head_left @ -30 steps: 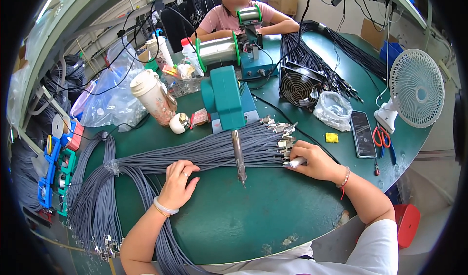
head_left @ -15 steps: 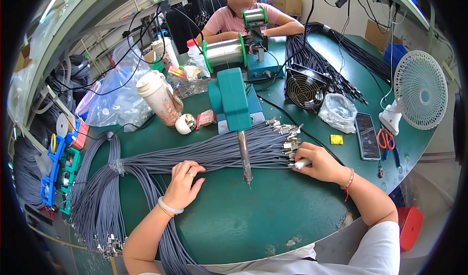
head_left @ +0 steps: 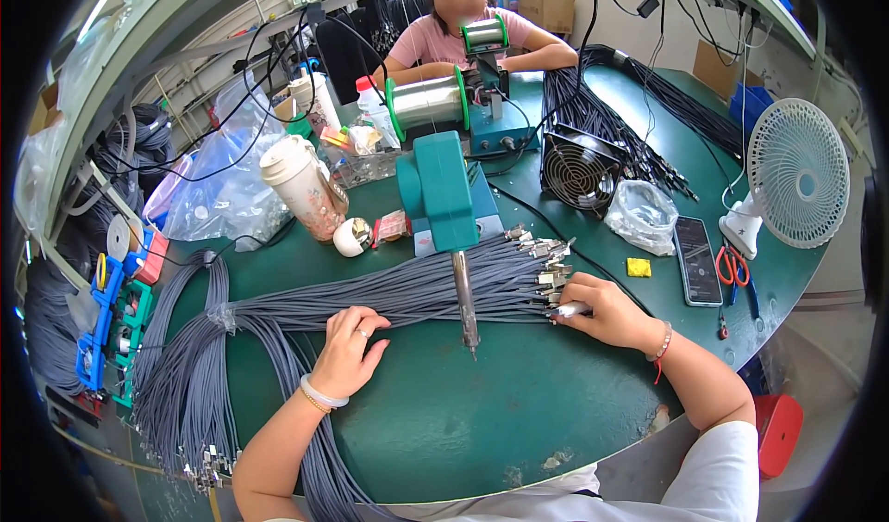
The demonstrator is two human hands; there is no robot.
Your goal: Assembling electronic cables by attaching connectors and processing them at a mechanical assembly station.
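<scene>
A thick bundle of grey cables (head_left: 398, 289) runs across the green table, with metal connectors (head_left: 552, 277) at its right end. My left hand (head_left: 350, 344) rests on the bundle's near edge, fingers loosely bent and thumb apart, gripping nothing that I can see. At the connectors, my right hand (head_left: 607, 311) is closed around a white, pen-like stick (head_left: 571, 309); its far part is hidden by the fingers. Between my hands, the metal tube (head_left: 465, 300) of a teal soldering machine (head_left: 443, 189) slants down over the cables, its thin tip above the table.
Left stand a floral tumbler (head_left: 304, 187) and blue and green bins (head_left: 100, 323). More cables (head_left: 190, 402) hang over the left edge. Right lie a phone (head_left: 697, 258), red scissors (head_left: 732, 265) and a white fan (head_left: 798, 172). Solder wire spools (head_left: 428, 103) stand before a person (head_left: 435, 41) opposite.
Both hands stay almost where they were. The white stick in my right hand has tilted slightly; the cables and the machine have not visibly moved.
</scene>
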